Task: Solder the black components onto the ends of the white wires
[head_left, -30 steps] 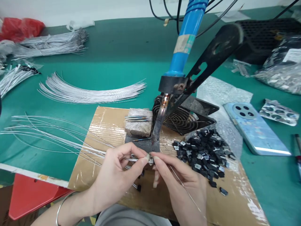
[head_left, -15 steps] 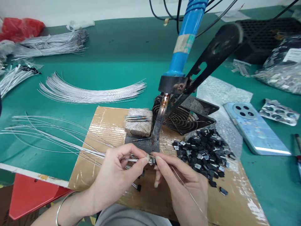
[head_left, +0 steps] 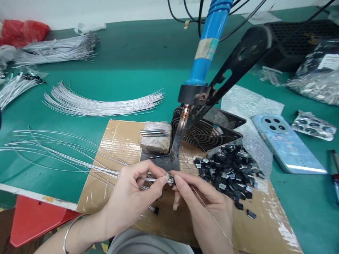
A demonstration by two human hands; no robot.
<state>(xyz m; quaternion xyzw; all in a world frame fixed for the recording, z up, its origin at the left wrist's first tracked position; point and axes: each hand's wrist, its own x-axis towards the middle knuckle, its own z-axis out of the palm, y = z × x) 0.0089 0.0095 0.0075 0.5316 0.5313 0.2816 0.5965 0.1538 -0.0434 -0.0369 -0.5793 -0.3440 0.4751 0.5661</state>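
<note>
My left hand (head_left: 132, 197) pinches a bundle of thin silver wires (head_left: 66, 155) that fan out to the left over the cardboard sheet (head_left: 119, 141). My right hand (head_left: 203, 208) pinches a small black component (head_left: 171, 180) against the wire ends, with a fine strand of wire trailing back over the palm. Both fingertips meet just below the tip of the soldering iron (head_left: 180, 134), whose blue handle (head_left: 209, 42) is clamped in a black stand (head_left: 238, 60). A pile of small black components (head_left: 230, 169) lies just right of my right hand.
A grey sponge block (head_left: 156, 139) with pins sits by the iron, in front of a black fan grille (head_left: 206, 132). A phone (head_left: 286, 144) lies at the right. Curved wire bundles (head_left: 100, 104) lie on the green table, bagged parts (head_left: 315, 81) at far right, a red object (head_left: 34, 218) at lower left.
My fingertips shifted very slightly at the iron's tip; the hold on wires and component is the same.
</note>
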